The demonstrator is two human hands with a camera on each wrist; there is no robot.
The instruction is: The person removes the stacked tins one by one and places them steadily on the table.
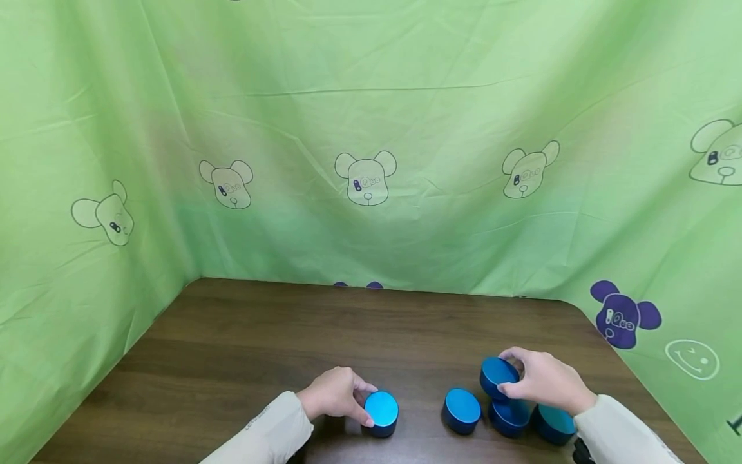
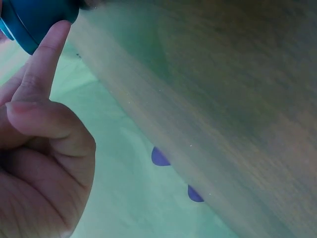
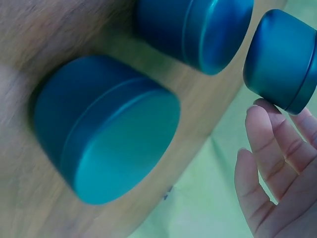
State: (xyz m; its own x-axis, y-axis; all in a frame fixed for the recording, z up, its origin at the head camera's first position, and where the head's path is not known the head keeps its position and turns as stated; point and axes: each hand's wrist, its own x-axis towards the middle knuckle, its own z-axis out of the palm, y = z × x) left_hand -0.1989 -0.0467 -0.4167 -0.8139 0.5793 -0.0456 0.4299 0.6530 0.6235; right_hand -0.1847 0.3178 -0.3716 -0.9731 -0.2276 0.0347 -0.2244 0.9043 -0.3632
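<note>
Several round blue tins lie on the dark wooden table (image 1: pixel 243 348). My left hand (image 1: pixel 361 403) grips the side of the leftmost tin (image 1: pixel 382 411), which stands flat with its light blue lid up. The left wrist view shows one fingertip (image 2: pixel 53 37) against that tin (image 2: pixel 34 17). My right hand (image 1: pixel 509 379) holds a tilted tin (image 1: pixel 497 375) just above another tin (image 1: pixel 510 417). In the right wrist view the held tin (image 3: pixel 283 59) sits at my fingertips (image 3: pixel 265 124).
One more tin (image 1: pixel 462 410) stands between my hands, and another (image 1: pixel 553 424) sits under my right wrist. Two of them fill the right wrist view (image 3: pixel 109 134) (image 3: pixel 198 29). A green printed cloth (image 1: pixel 371 129) walls the table on three sides.
</note>
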